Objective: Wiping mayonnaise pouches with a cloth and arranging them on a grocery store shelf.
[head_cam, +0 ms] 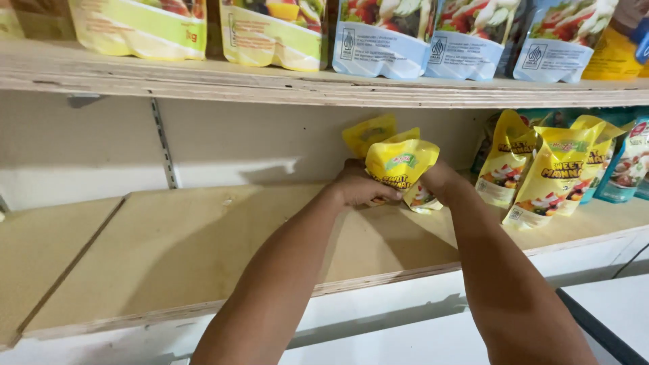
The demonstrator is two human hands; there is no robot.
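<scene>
A wooden shelf (203,250) is running across a pale back wall, another shelf (270,84) above it; the left hand (358,186) is closing its fingers round the lower left of a yellow pouch (400,165), while the right hand (439,182) is pressing on its right side, fingers hidden behind, so both are clamped on it; the pouch is standing upright at the far middle of the shelf, a second yellow pouch (368,132) leaning just behind it. The soft pouches could be tipping over once released, since nothing is bracing them to the left. To the right, more yellow pouches (551,179) are standing in a row; above, blue-and-white bags (385,37) and yellow-green bags (142,27) are lining the upper shelf.
</scene>
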